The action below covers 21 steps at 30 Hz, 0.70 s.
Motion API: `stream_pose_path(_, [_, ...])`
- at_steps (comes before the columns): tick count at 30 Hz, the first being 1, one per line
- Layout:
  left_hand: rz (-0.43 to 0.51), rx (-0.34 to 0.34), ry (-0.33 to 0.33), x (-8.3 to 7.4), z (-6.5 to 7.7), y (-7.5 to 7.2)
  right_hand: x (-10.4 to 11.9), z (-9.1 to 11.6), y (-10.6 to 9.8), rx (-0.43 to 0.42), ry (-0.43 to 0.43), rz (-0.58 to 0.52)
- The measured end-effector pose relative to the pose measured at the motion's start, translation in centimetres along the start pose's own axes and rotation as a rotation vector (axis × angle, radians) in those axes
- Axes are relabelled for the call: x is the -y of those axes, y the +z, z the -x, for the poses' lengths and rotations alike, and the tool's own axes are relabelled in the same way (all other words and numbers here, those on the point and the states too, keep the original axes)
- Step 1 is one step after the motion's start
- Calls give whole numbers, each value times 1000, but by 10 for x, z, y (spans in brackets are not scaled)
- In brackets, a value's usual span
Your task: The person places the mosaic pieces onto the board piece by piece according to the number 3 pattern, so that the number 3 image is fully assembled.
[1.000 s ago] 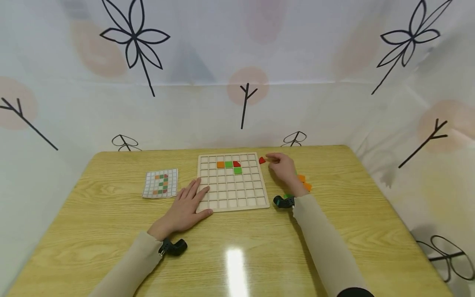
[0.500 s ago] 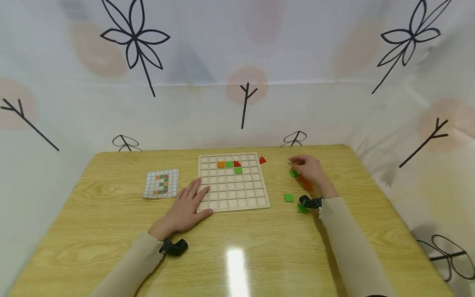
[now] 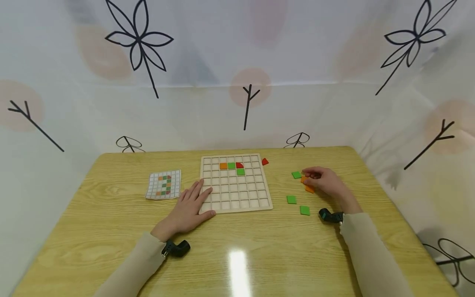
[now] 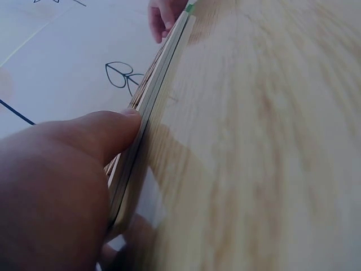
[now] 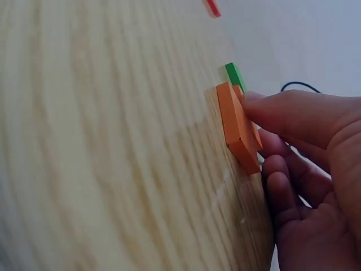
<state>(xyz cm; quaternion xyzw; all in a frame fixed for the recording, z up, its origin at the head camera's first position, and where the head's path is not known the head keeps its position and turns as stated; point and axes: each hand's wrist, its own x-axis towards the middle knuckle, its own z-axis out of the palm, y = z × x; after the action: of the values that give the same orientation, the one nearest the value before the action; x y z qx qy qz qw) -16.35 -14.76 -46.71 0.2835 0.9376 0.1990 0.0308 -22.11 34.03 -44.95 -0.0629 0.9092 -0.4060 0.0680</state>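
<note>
My left hand (image 3: 185,212) lies flat with spread fingers over the left edge of a pale wooden grid board (image 3: 224,194). In the left wrist view its thumb (image 4: 115,132) rests along the board's side (image 4: 148,107). An orange square, a green square and a red quarter-round tile (image 3: 239,165) sit in a row on the board, with a green tile (image 3: 241,171) below the red one. Right of the board, my right hand (image 3: 328,183) pinches an orange square tile (image 3: 303,180) with thumb and fingers. Another orange tile (image 5: 236,121) lies against it, nearer me.
Loose green tiles (image 3: 291,199) lie on the wooden table (image 3: 289,247) near the right hand. A red quarter-round tile (image 3: 265,161) is beside the board's far right corner. Left of the board is a printed pattern card (image 3: 151,187). A patterned cloth (image 3: 208,115) stands behind the table.
My right hand has moved right and toward me, from near the loose red tile to the orange tiles, uncovering the green ones. My left hand stays on the board.
</note>
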Motion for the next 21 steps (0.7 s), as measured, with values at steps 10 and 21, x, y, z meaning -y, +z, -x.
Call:
stream_pose_path(10, [5,-9,7,-1,0,0,2,-1,4,-27,17,5])
stream_pose_path(21, [11,-8,5,-1,0,-1,1,-1,-2,-57,14,-38])
